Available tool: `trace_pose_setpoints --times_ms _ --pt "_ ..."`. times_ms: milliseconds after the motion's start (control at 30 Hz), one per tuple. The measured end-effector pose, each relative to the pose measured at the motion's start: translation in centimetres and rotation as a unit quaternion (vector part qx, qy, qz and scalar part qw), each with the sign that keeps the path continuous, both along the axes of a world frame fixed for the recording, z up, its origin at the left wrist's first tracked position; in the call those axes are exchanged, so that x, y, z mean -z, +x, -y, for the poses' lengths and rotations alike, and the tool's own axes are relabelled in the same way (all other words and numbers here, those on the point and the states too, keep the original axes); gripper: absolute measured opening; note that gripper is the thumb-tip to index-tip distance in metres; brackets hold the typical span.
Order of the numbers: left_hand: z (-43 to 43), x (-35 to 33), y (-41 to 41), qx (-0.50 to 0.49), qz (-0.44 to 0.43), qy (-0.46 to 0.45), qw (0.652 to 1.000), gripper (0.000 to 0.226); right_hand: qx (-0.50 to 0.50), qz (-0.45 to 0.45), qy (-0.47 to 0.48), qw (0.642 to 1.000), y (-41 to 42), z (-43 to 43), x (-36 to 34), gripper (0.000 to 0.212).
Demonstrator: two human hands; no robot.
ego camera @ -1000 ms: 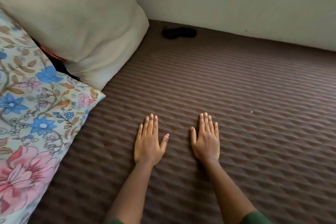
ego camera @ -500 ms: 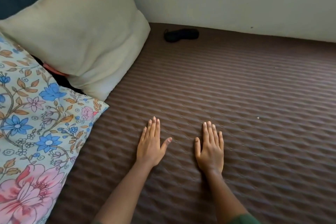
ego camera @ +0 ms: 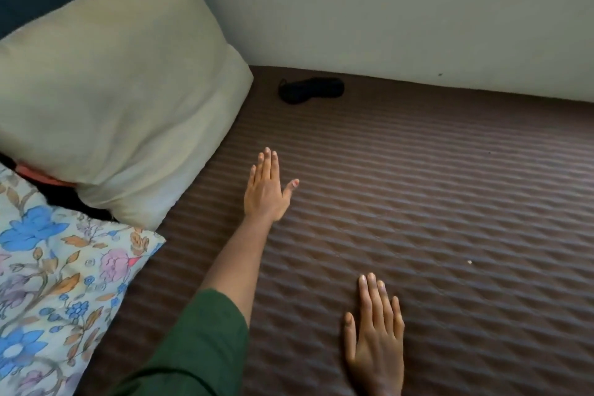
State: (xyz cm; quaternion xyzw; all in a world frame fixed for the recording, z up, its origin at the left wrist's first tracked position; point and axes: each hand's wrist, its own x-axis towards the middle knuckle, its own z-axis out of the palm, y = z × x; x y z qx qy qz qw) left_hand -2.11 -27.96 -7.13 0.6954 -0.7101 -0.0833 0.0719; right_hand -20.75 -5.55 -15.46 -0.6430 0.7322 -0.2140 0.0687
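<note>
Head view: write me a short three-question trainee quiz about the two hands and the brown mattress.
1. True or false: the left hand grips the cream pillow.
2. What lies on the brown mattress close to the wall? A) a black object B) a red cup C) a book
3. Which hand is nearer the camera, fingers straight?
Key: 1 false; 2 A; 3 the right hand.

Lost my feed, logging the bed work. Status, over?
Both open: right hand flat on the brown cover, left hand stretched ahead, contact unclear. Cover lies flat. Ahead: black object by the wall, cream pillow alongside.
</note>
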Motion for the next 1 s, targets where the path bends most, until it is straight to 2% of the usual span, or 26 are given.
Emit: trace_pose_setpoints --times_ms 100,200,433,567,667,733,867,1000 --pt "0.3 1.9 0.6 -0.024 -0.010 0.039 0.999 0.080 -0.005 0.006 -0.017 1.000 0.1 -0.8 0.6 0.059" --pt "1.8 3.3 1.1 -0.040 -0.010 0.042 0.998 0.079 0.018 0.032 -0.069 0.997 0.4 0.6 1.1 0.055" --pt "1.5 3.7 0.8 -0.037 0.016 0.000 0.999 0.078 0.034 -0.040 -0.040 0.998 0.2 0.2 1.0 0.058" --pt "1.6 3.7 0.7 -0.029 0.029 0.004 0.999 0.077 0.050 -0.052 -0.071 0.995 0.2 1.0 -0.7 0.060" --pt "1.4 4.2 0.8 -0.027 0.051 -0.029 0.998 0.076 0.081 -0.087 -0.094 0.988 0.6 4.8 -3.8 0.044" --pt "1.8 4.8 0.8 -0.025 0.056 -0.054 0.997 0.076 0.066 -0.094 -0.056 0.992 1.5 9.9 -4.9 0.038" --pt "1.8 5.4 0.7 -0.010 0.058 -0.078 0.995 0.076 -0.018 -0.089 0.055 0.994 3.9 18.4 -4.4 0.060" --pt "2.3 5.7 1.2 0.000 0.051 -0.073 0.996 0.077 -0.005 -0.125 0.071 0.990 3.9 20.5 -3.2 0.070"
